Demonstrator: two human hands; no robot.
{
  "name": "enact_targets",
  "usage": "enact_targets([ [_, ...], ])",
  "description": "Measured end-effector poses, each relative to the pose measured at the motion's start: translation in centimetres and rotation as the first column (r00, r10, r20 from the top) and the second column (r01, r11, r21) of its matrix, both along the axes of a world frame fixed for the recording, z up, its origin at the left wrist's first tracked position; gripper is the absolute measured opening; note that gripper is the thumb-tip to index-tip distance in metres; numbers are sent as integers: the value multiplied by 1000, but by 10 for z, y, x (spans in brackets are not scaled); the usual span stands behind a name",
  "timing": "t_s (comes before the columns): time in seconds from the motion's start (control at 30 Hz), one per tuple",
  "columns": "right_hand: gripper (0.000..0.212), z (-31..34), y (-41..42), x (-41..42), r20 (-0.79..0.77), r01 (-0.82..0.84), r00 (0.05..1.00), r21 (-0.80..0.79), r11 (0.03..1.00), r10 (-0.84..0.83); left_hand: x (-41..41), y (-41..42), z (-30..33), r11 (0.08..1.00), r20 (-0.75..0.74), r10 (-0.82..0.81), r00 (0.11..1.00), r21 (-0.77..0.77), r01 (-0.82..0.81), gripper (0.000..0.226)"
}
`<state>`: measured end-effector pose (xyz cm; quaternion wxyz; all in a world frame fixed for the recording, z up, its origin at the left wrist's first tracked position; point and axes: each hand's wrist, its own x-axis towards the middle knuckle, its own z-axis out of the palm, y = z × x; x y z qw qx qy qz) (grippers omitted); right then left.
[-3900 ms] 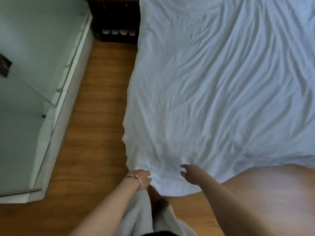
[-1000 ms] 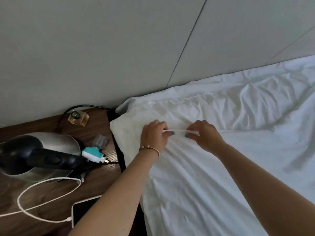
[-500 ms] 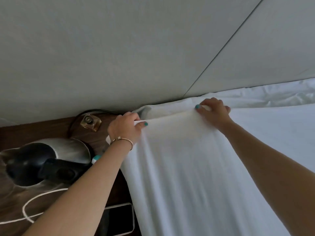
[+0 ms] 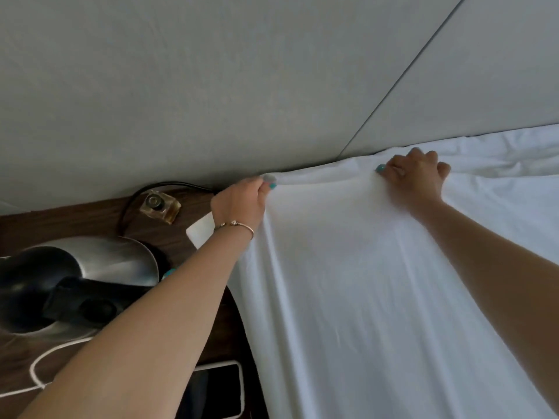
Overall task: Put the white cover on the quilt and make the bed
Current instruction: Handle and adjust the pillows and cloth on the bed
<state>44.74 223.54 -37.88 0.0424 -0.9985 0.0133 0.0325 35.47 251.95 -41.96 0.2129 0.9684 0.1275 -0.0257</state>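
Pinching the white cover's [image 4: 348,282] top edge, left hand [image 4: 239,204] at its corner, right hand [image 4: 416,176] further along.

White covered quilt [image 4: 363,282] — top edge drawn taut against grey headboard wall, long creases, perhaps slightly motion-blurred.

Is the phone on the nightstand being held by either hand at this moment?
No: the phone lies on the nightstand, while the left hand and right hand both grip the top edge of the white cover.
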Motion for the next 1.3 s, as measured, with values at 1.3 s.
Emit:
enact_targets([
  [1.3, 80, 148, -167, -269, -659, 564, 659, 114, 818, -363, -61, -270, 155, 690, -644, -575, 504, -51, 722, 66],
])
